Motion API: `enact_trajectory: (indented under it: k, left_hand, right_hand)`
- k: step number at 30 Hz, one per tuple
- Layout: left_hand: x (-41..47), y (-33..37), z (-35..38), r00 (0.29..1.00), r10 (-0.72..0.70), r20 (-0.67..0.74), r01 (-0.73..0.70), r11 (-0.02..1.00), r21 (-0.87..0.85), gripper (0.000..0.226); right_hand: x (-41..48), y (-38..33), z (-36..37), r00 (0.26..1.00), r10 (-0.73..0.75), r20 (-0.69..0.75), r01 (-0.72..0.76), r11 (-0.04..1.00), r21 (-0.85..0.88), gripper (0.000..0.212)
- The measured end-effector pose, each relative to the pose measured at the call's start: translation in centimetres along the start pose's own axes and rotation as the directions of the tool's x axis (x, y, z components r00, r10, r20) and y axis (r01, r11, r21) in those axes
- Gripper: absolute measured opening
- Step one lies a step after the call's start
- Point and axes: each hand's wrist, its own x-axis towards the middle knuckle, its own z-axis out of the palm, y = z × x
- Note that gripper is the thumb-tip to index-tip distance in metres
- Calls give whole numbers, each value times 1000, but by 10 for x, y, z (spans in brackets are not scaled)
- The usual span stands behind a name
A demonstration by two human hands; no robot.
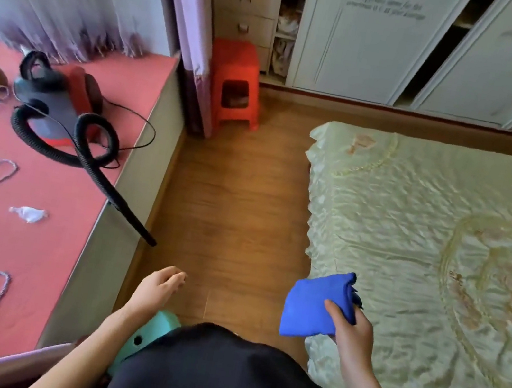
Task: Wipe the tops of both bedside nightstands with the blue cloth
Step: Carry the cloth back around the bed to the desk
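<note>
Gripping the folded blue cloth between thumb and fingers, the right hand is carrying it over the bed's near-left edge, bunched ready for wiping. Left hand is hanging loosely curled, holding nothing. No nightstand is showing.

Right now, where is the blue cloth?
In the head view, the blue cloth is low and right of centre, folded in the right hand over the near edge of the bed.

The right hand grips a folded blue cloth beside the bed — left hand empty, loosely curled.
</note>
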Motion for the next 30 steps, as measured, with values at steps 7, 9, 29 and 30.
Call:
enact_trajectory:
  k: [7, 9, 29, 30]
  left_hand:
    - [92, 83, 6, 995, 81, 53, -81, 997, -8, 23]
    - [124, 97, 10, 996, 71, 57, -70, 997, -14, 25]
    - [408, 232, -64, 908, -368, -199, 311, 912, -266, 39]
    - [430, 237, -69, 902, -379, -205, 318, 907, -277, 37]
  right_hand:
    - [102, -43, 0, 996, 45, -78, -45, 999, 3, 13]
    - [141, -51, 1, 992, 78, -96, -77, 997, 13, 14]
    - [525, -332, 211, 984, 20, 175, -22, 1000, 12, 16]
    - [544, -343, 225, 984, 15, 179, -15, 1000, -2, 14]
